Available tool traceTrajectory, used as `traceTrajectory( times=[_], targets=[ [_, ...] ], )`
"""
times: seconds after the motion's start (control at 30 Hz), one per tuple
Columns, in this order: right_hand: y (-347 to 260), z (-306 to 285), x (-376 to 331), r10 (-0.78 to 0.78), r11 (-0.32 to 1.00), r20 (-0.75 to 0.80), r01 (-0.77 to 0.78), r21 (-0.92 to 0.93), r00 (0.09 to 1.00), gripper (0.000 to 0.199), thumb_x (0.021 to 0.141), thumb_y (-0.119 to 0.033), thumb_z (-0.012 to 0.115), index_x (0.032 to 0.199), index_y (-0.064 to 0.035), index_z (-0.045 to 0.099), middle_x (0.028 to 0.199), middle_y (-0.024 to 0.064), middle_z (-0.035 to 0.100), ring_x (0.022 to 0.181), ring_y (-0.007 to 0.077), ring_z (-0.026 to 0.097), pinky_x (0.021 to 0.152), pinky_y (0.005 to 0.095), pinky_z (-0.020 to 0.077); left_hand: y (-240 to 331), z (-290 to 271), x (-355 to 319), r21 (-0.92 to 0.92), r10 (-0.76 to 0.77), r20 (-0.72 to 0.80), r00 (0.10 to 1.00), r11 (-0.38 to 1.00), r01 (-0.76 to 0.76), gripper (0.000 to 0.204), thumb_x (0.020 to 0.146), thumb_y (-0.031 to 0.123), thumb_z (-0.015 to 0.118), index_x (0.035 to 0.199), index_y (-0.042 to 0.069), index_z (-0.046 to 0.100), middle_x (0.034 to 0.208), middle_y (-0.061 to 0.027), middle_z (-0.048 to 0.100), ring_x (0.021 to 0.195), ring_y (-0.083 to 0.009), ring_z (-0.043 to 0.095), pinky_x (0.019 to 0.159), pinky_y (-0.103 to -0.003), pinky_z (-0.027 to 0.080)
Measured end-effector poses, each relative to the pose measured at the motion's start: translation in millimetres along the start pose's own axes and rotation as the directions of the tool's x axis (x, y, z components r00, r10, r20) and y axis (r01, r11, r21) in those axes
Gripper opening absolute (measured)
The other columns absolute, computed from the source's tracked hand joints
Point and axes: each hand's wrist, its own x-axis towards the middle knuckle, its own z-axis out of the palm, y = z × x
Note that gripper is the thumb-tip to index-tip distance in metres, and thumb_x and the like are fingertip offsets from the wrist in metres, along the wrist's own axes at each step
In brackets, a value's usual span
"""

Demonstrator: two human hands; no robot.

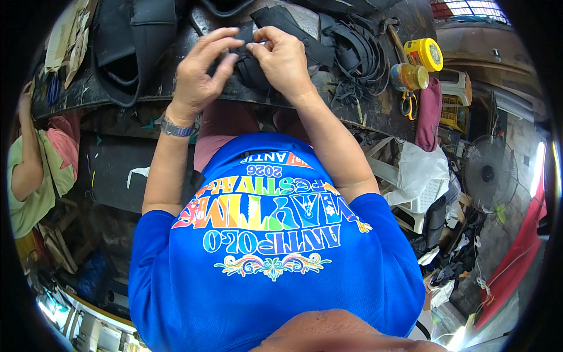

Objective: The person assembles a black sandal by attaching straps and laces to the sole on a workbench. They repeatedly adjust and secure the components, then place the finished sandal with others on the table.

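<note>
Over the near part of a dark, worn workbench (158,105), both my hands meet at a flat black strip (245,30) of leather-like material. Thumb and forefinger of my right hand (284,63) pinch together at the strip's edge. My left hand (199,71) is beside it with fingers curved and apart, its fingertips close to the strip; whether they touch it I cannot tell. Below the hands lies more black material (253,73), partly hidden by them. Wide black straps (296,29) stretch away behind my right hand.
Right of my hands lie coiled black strips (360,56), a hammer (396,42), a yellow jar (423,54), a glass jar (409,77) and orange-handled scissors (407,106). A large black padded piece (132,53) lies left. Another person (32,170) is at the far left; a fan (488,170) stands right.
</note>
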Motion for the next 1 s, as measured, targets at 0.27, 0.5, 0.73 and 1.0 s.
traceTrajectory(
  times=[0.27, 0.5, 0.73, 1.0],
  targets=[
    [-17, -30, -20, -0.2, 0.98, -0.046, 0.2, -0.005, 0.979, 0.022, 0.086, -0.007, 0.078, 0.106, -0.0009, 0.07, 0.081, 0.0131, 0.072, 0.071, 0.0196, 0.072, 0.069, 0.0298, 0.0568, -8, 19, 6, 0.185, 0.096, 0.249, 0.964, 0.972, -0.145, 0.037, 0.098, 0.03, 0.069, 0.129, 0.011, 0.068, 0.129, -0.0107, 0.069, 0.122, -0.0283, 0.063, 0.113, -0.046, 0.038],
    [16, -56, -11, -0.463, 0.816, -0.193, 0.331, -0.474, 0.865, 0.028, 0.085, -0.018, 0.079, 0.113, -0.0118, 0.076, 0.106, 0.0089, 0.072, 0.102, 0.0306, 0.066, 0.088, 0.0416, 0.0534, 5, 19, 2, 0.44, 0.026, 0.232, 0.972, 0.889, -0.129, 0.035, 0.094, 0.028, 0.074, 0.126, 0.015, 0.071, 0.126, -0.0047, 0.07, 0.121, -0.0219, 0.063, 0.106, -0.041, 0.037],
    [36, -43, -9, -0.374, 0.885, -0.172, 0.295, -0.361, 0.911, 0.027, 0.085, -0.018, 0.08, 0.111, -0.0124, 0.079, 0.107, 0.011, 0.071, 0.103, 0.0298, 0.066, 0.089, 0.0396, 0.0535, 12, 34, 17, 0.496, 0.146, 0.327, 0.934, 0.815, -0.301, 0.064, 0.086, 0.004, 0.065, 0.148, 0.017, 0.056, 0.149, -0.0048, 0.056, 0.129, -0.0223, 0.058, 0.11, -0.043, 0.037],
    [67, -171, -37, -0.334, 0.848, -0.353, 0.115, -0.517, 0.874, 0.019, 0.081, -0.002, 0.068, 0.095, -0.0104, 0.078, 0.098, 0.0104, 0.072, 0.101, 0.0303, 0.066, 0.088, 0.0414, 0.0539, 1, 42, 17, 0.385, 0.118, 0.418, 0.901, 0.875, -0.293, 0.056, 0.095, 0.01, 0.056, 0.15, 0.016, 0.055, 0.157, -0.0062, 0.05, 0.142, -0.0257, 0.05, 0.118, -0.042, 0.038]
  ],
)
